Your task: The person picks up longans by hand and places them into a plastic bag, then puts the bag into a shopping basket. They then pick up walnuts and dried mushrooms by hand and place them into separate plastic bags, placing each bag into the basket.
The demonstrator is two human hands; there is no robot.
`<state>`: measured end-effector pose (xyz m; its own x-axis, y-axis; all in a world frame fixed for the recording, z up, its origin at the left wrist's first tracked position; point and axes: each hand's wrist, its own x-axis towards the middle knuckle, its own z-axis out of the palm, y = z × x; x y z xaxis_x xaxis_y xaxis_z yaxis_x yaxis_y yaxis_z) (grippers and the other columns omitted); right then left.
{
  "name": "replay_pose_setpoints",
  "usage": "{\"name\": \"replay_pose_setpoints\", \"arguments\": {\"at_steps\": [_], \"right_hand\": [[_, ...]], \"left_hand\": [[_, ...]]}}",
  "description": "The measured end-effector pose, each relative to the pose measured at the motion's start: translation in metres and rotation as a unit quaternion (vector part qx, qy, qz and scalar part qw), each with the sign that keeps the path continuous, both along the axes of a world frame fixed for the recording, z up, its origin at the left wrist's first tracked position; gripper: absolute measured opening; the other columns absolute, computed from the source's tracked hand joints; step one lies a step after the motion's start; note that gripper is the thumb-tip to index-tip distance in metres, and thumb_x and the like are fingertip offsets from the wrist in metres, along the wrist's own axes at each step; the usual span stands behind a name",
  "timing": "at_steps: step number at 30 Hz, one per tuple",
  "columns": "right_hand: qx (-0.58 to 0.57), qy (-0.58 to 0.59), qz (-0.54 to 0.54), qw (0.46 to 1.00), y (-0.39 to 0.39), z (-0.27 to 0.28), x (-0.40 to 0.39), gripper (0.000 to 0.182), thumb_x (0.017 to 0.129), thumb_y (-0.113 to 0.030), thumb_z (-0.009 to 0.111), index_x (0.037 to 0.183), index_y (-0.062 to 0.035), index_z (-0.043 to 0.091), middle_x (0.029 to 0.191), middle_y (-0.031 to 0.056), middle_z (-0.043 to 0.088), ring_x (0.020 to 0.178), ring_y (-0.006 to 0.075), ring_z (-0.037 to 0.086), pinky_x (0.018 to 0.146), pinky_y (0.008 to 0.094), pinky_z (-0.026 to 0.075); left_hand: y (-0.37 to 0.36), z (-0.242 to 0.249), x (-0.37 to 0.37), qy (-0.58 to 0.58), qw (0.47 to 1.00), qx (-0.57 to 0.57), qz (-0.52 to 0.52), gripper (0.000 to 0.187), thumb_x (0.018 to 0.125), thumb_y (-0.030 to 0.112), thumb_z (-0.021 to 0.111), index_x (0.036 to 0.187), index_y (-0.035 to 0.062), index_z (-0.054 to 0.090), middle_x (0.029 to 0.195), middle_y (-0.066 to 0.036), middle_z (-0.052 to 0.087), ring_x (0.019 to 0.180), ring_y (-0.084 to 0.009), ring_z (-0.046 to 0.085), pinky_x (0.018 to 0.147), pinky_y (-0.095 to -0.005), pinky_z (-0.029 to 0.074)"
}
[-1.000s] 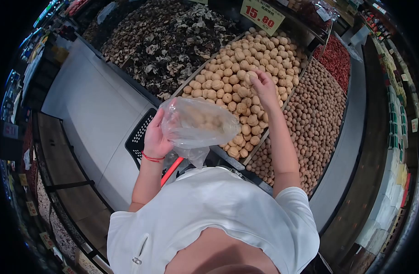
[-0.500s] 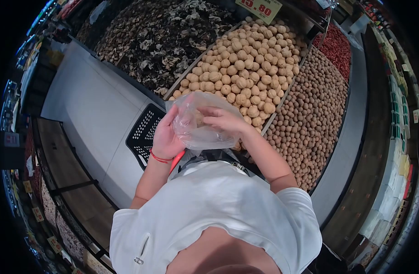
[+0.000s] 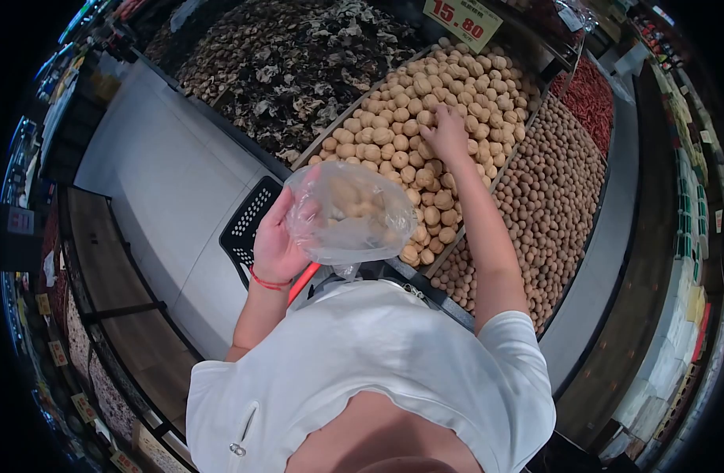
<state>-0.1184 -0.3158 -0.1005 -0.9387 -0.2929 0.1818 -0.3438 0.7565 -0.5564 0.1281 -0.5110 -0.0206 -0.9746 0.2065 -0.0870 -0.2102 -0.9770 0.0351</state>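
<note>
My left hand (image 3: pixel 279 240) holds the left side of a clear plastic bag (image 3: pixel 393 236), fingers partly behind and inside the film. Several walnuts (image 3: pixel 354 197) show blurred through the bag. Out over the heap of walnuts (image 3: pixel 393 134), my right hand (image 3: pixel 449 135) has its thumb and fingers curled down around a walnut among the others. Its fingertips are partly hidden by the nuts. A red cord circles my left wrist.
A black basket (image 3: pixel 248 221) with a red handle (image 3: pixel 303 284) is at my left. Dark dried fungus (image 3: pixel 315 71) fills the bin left of the walnuts. Smaller brown round nuts (image 3: pixel 543 181) and red dried chillies (image 3: pixel 587 98) lie right. A price sign (image 3: pixel 462 24) stands behind.
My right hand has left the bag and reached forward and right onto the walnut heap. The bag stays in my left hand, with walnuts showing through it.
</note>
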Motion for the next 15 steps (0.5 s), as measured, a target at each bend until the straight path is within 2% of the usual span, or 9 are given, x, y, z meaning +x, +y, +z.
{"name": "replay_pose_setpoints", "arguments": {"at_steps": [2, 7, 9, 12, 15], "right_hand": [[0.037, 0.077, -0.001, 0.996, -0.002, -0.015, -0.006, 0.043, 0.069, -0.025, 0.062, 0.105, -0.0068, 0.047, 0.110, 0.0163, 0.044, 0.104, 0.0320, 0.041, 0.082, 0.0391, 0.040], [0.006, 0.100, 0.027, 0.995, -0.001, -0.024, -0.011, 0.041, 0.070, -0.022, 0.062, 0.105, -0.0070, 0.047, 0.108, 0.0158, 0.045, 0.102, 0.0325, 0.042, 0.081, 0.0397, 0.040], [-0.005, 0.105, 0.042, 0.994, 0.002, -0.025, -0.014, 0.041, 0.070, -0.021, 0.062, 0.105, -0.0069, 0.047, 0.107, 0.0156, 0.045, 0.100, 0.0323, 0.043, 0.081, 0.0397, 0.040], [-0.045, 0.071, 0.051, 0.995, 0.006, -0.023, -0.015, 0.038, 0.070, -0.018, 0.061, 0.104, -0.0067, 0.048, 0.104, 0.0158, 0.047, 0.096, 0.0318, 0.045, 0.081, 0.0387, 0.040], [-0.089, 0.108, 0.036, 0.990, 0.011, -0.012, -0.010, 0.038, 0.070, -0.017, 0.061, 0.104, -0.0047, 0.048, 0.098, 0.0158, 0.049, 0.090, 0.0307, 0.048, 0.079, 0.0358, 0.040]], "left_hand": [[-0.001, -0.002, 0.002, -0.002, 1.000, 0.000, 0.004, 0.043, 0.091, 0.028, 0.028, 0.132, 0.0153, 0.020, 0.077, -0.004, 0.046, 0.063, -0.0145, 0.045, 0.056, -0.0272, 0.041], [0.002, -0.001, 0.004, -0.021, 0.999, -0.015, 0.019, 0.043, 0.091, 0.028, 0.028, 0.132, 0.0156, 0.019, 0.078, -0.005, 0.047, 0.064, -0.0150, 0.046, 0.057, -0.0273, 0.042], [0.000, -0.006, 0.003, 0.009, 1.000, -0.009, 0.006, 0.043, 0.092, 0.028, 0.027, 0.132, 0.0155, 0.019, 0.078, -0.005, 0.047, 0.064, -0.0153, 0.047, 0.057, -0.0275, 0.042], [-0.002, -0.009, 0.004, 0.023, 1.000, -0.001, -0.012, 0.043, 0.092, 0.028, 0.027, 0.132, 0.0153, 0.019, 0.079, -0.006, 0.047, 0.065, -0.0155, 0.047, 0.057, -0.0275, 0.043], [-0.002, -0.008, 0.003, 0.020, 1.000, -0.007, -0.008, 0.043, 0.092, 0.028, 0.027, 0.132, 0.0152, 0.019, 0.080, -0.006, 0.047, 0.065, -0.0155, 0.047, 0.057, -0.0272, 0.043]]}}
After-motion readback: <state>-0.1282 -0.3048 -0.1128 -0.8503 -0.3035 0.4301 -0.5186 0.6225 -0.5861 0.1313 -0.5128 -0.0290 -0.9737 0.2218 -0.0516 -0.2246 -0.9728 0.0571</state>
